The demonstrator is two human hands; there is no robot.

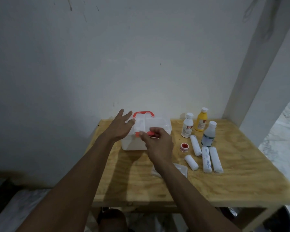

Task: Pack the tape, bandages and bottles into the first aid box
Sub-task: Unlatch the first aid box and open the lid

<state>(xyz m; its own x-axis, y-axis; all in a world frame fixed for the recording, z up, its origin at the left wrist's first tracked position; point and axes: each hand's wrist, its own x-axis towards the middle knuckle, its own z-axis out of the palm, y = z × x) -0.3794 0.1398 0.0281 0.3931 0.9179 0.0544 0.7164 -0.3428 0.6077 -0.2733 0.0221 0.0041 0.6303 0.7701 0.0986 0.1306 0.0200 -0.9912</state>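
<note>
A translucent white first aid box (132,144) with a red handle (143,113) and red latch (151,133) stands on the wooden table (241,173), lid down. My left hand (120,126) rests open against the box's left side. My right hand (157,143) pinches the red latch at the front of the lid. To the right lie a small red tape roll (184,147) and several white rolled bandages (206,159). Behind them stand a white bottle (187,125), a yellow bottle (201,119) and a clear bottle (208,134).
A clear plastic wrapper (181,169) lies on the table just right of my right wrist. The table stands against a white wall (141,64), with a white pillar (258,72) at its back right corner. The table's front edge is near me.
</note>
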